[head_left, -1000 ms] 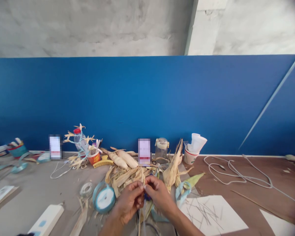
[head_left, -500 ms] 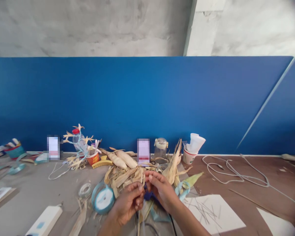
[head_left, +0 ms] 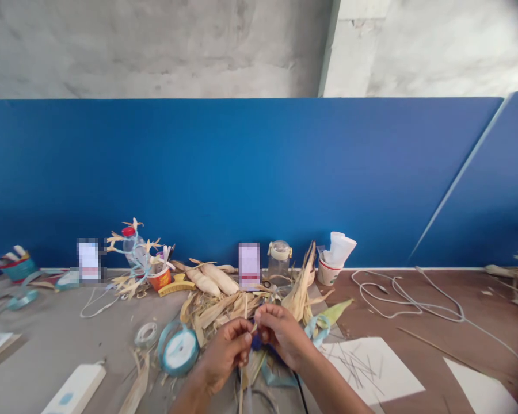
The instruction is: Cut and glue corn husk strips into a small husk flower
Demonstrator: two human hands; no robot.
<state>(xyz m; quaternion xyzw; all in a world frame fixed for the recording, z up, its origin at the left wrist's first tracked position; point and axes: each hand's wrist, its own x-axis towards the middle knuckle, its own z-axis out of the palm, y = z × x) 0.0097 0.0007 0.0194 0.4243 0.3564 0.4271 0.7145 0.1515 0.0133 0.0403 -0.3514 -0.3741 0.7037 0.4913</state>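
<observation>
Pale green and husk-like, one small narrow sliver (head_left: 254,328) lies between the two hands: the left hand (head_left: 231,349) pinches it at thumb and forefinger, while the right hand (head_left: 282,334) curls its fingertips at the other end, whether gripping I cannot tell. From there, one round spool of shiny blue ribbon (head_left: 180,349) sits at nine o'clock, two smooth cream cob-shaped husk bundles (head_left: 219,278) at eleven, one white paper sheet (head_left: 395,382) strewn with thin dark wires (head_left: 359,367) at four. Print on one red-and-yellow cup (head_left: 159,280), at ten, is too small to read.
</observation>
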